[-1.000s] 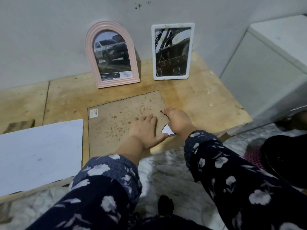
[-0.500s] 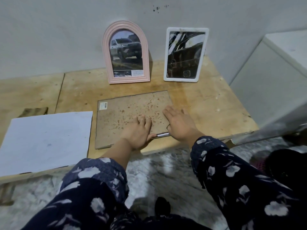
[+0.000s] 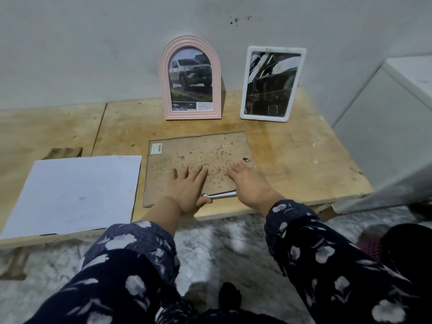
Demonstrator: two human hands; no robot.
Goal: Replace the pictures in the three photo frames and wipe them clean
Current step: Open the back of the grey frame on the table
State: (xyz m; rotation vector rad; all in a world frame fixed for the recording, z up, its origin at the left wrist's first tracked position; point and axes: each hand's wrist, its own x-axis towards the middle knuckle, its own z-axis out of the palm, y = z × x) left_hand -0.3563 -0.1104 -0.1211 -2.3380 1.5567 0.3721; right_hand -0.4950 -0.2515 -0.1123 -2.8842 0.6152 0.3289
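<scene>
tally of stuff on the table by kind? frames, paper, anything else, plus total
Photo frames: 3: pink arched frame, white frame, and a frame lying face-down under the left hand and right hand
White sheet: 1
Brownish scrap beyond the sheet (cannot tell what it is): 1
Total: 5

Three photo frames sit on the table: one pink arched frame [image 3: 190, 78], one white rectangular frame [image 3: 272, 83], one face-down frame [image 3: 198, 155], plus one white sheet [image 3: 70, 192].
</scene>
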